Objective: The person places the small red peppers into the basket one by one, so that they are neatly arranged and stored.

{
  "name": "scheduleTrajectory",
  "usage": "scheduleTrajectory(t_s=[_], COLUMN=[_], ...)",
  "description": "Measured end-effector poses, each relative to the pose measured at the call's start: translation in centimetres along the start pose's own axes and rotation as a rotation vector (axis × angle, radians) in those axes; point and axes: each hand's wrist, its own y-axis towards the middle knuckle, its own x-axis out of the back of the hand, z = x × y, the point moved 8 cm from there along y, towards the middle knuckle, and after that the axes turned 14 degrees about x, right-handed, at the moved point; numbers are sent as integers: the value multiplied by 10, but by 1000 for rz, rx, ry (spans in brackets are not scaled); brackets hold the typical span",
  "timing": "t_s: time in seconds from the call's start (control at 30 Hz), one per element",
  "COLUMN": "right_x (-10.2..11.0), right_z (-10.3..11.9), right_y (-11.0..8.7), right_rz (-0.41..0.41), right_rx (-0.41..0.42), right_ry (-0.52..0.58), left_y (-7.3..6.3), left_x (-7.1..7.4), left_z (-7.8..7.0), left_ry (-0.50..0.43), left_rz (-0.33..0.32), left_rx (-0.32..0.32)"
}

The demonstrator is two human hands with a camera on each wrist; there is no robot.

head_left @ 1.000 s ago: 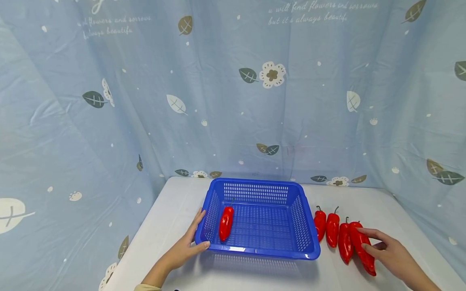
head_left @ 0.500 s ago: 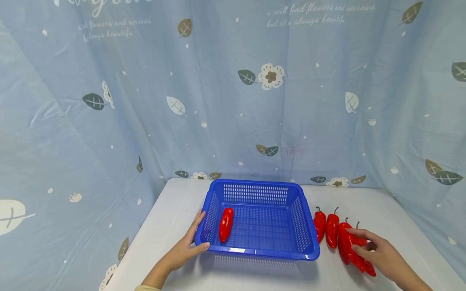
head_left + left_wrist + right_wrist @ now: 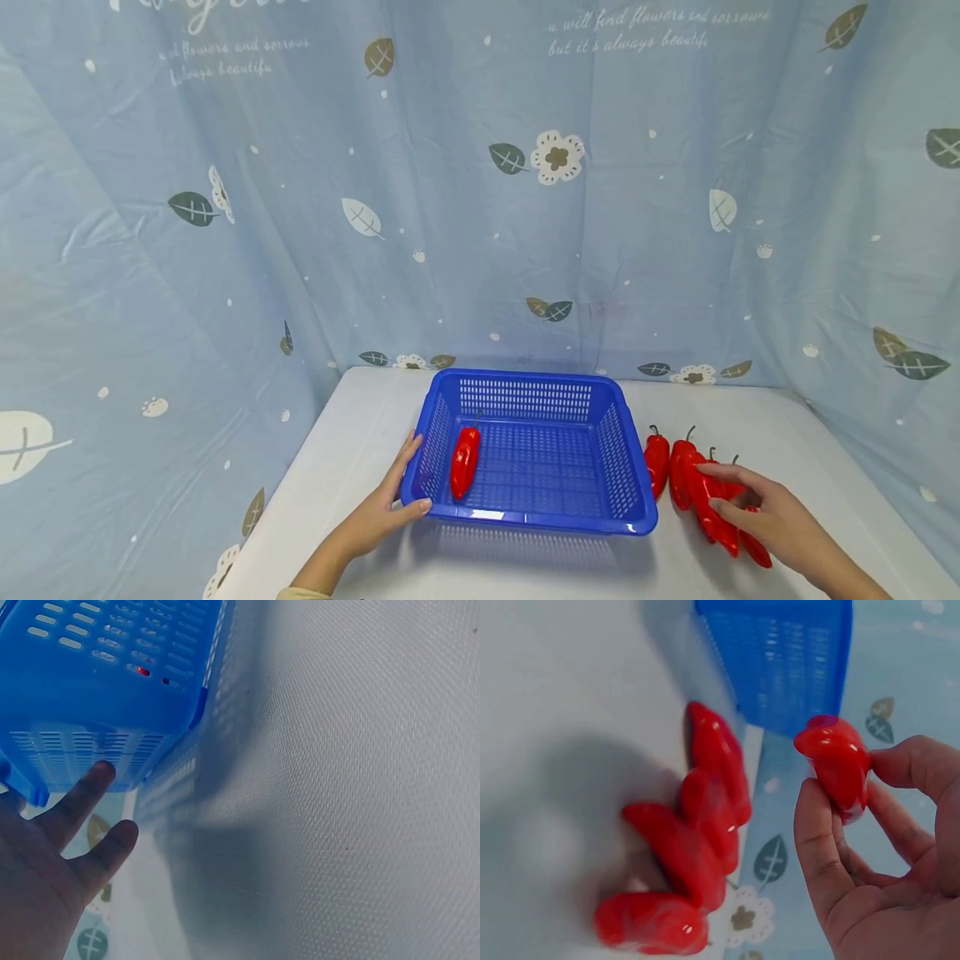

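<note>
My right hand (image 3: 776, 512) pinches a red chili pepper (image 3: 707, 504), thumb against fingers, above the loose peppers (image 3: 681, 856) right of the blue basket (image 3: 551, 523). Best grip firmly, lift clear of them. My left hand (image 3: 382, 512), fingers straight, spread, touches the basket's left side.

Curtained nook, patterned blue cloth (image 3: 465, 150), white table (image 3: 367, 425)

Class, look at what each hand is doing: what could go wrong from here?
The glossy red pepper pinched in the right hand could slip.
It is close above four other peppers, so it might knock one aside.
The left hand steadies only the left side of the basket, so a bump opposite could swing it.
</note>
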Motion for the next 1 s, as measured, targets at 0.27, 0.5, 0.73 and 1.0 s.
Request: scheduleTrajectory(t_s=[0.27,0.5,0.73,1.0], right_x=[-4,-4,-5,-11], right_z=[27,47,62,79], right_y=[0,2,9,18], right_rz=[13,17,33,47], right_rx=[30,95,123,139], right_ry=[-4,-3,20,64], left_y=[-1,-1,-1,-2], left_x=[-1,-1,1,1], left_z=[1,-1,0,-3], left_ry=[1,0,7,-10], left_rz=[-4,-7,-13,-2], left_rx=[9,-3,-10,-5])
